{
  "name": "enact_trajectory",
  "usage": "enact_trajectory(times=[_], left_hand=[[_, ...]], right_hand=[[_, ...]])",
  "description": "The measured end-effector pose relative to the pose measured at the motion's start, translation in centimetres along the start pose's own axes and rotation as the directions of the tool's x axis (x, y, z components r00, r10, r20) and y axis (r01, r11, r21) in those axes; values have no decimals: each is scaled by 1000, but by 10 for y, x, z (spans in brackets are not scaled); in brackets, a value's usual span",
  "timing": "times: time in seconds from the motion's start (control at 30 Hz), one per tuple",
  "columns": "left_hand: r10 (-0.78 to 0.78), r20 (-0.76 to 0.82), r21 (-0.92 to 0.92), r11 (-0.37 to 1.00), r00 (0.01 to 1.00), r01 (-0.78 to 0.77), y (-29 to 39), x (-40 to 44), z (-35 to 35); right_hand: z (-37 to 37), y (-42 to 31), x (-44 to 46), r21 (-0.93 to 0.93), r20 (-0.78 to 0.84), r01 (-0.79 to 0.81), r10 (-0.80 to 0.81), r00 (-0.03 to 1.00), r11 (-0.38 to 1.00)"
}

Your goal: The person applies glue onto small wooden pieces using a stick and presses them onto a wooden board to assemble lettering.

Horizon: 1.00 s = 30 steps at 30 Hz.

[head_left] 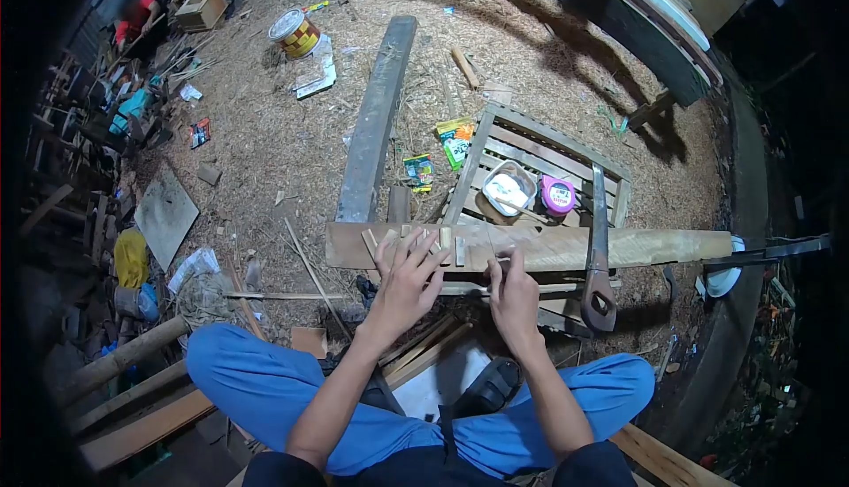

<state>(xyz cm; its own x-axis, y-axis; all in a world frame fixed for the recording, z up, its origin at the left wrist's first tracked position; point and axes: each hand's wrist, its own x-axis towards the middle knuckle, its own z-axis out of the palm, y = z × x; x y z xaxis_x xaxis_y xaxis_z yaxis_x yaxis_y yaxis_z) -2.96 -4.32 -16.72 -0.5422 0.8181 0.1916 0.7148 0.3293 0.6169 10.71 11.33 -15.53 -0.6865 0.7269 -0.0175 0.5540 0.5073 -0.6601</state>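
Note:
A long wooden plank point(539, 246) lies across in front of me, with several small wood pieces point(445, 237) in a row on its left part. My left hand point(409, 279) rests over these pieces, fingers spread and touching the plank and some of them. My right hand point(514, 297) is at the plank's near edge, just right of the pieces, its thumb and fingers bent together. Whatever they pinch is too small to make out. A handsaw point(599, 253) lies across the plank to the right, handle towards me.
Beyond the plank, a slatted wooden frame point(485, 138) holds a tub of white paste point(509, 188) and a pink tape measure point(558, 196). A dark beam point(380, 120) runs away from me. A paint can point(295, 34) stands farther off; a person in red point(134, 20) is at far left.

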Motion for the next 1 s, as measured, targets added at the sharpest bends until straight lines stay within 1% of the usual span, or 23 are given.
enact_trajectory(times=[0.03,0.1,0.13,0.2,0.23,0.3,0.33,0.4,0.47,0.53,0.57,0.6,0.67,0.7,0.83,1.0], left_hand=[[7,0,0,1000,1000,-7,2,1,-2],[4,-13,4,1000,1000,-4,9,4,-6],[13,-9,5,1000,1000,-13,11,5,-7],[11,-18,-4,1000,1000,-11,14,7,-7],[17,-12,-4,1000,1000,-18,15,8,-6],[17,-14,-11,1000,1000,-18,17,11,-2],[24,-11,-11,1000,1000,-25,18,12,1],[6,12,-16,1000,1000,-6,20,14,6],[-1,24,-17,1000,1000,1,24,16,12],[-11,36,-19,1000,999,12,28,19,17],[-14,43,-30,999,999,15,31,21,19],[-18,48,-39,999,999,20,33,23,20],[-19,53,-22,1000,998,20,35,26,25],[-15,52,-22,1000,999,17,35,27,28],[-36,56,-1,999,998,36,38,33,34],[-60,74,1,998,995,61,45,38,38]], right_hand=[[-1,1,3,1,-7,-1,1,1000,1000],[-5,4,7,-82,-74,100,-106,992,992],[-7,4,10,-81,-83,95,-102,991,992],[-12,2,16,-86,-223,127,-143,964,988],[-15,3,20,-85,-229,120,-136,964,989],[-21,7,31,19,-311,87,-77,947,996],[-23,11,36,20,-317,84,-73,945,996],[-21,23,47,-96,-384,100,-130,914,990],[-20,31,52,-74,-390,89,-111,914,993],[-22,35,55,-137,-339,86,-129,932,987],[-21,40,57,-161,-364,117,-169,916,980],[-22,41,60,-158,-368,116,-168,915,981],[-25,44,66,-169,-423,188,-244,873,967],[-26,46,71,-208,-412,183,-256,874,961],[-24,57,83,-226,-392,142,-223,892,964],[-15,62,83,-216,-363,151,-223,905,965]])
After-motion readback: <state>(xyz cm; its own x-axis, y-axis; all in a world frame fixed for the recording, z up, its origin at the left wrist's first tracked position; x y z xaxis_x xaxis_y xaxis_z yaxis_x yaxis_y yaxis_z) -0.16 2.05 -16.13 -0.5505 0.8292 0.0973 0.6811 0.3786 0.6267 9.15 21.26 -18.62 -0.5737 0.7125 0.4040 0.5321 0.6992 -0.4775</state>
